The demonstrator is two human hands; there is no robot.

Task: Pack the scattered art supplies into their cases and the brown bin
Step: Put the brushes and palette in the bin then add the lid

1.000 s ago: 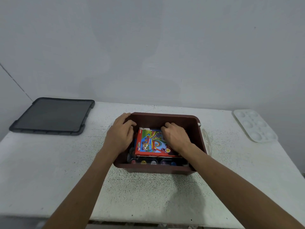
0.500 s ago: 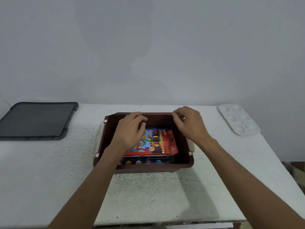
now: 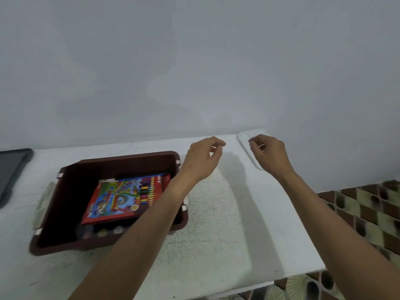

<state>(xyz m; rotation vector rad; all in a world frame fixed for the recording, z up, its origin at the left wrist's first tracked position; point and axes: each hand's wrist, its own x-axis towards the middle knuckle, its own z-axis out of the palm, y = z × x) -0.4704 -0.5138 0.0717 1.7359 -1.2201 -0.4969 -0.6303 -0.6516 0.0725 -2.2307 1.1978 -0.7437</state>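
The brown bin (image 3: 56,215) sits on the white table, left of centre. Inside it lies a colourful red-edged pencil case (image 3: 123,198), flat, over a dark paint set whose round pots (image 3: 104,231) peek out at the near side. My left hand (image 3: 202,158) hovers just right of the bin's far corner, fingers loosely curled, holding nothing. My right hand (image 3: 267,152) hangs over the white paint palette (image 3: 251,152) at the table's far right; its fingers are curled and empty. The hand hides most of the palette, and the view is blurred.
A dark grey bin lid (image 3: 12,169) lies at the far left edge of the table (image 3: 227,224). The table's right edge runs close to my right forearm, with patterned tiled floor (image 3: 368,213) beyond. A plain grey wall stands right behind the table.
Both hands left the bin and moved right, the right one reaching over the palette. The view swung right, so the bin now sits further left.
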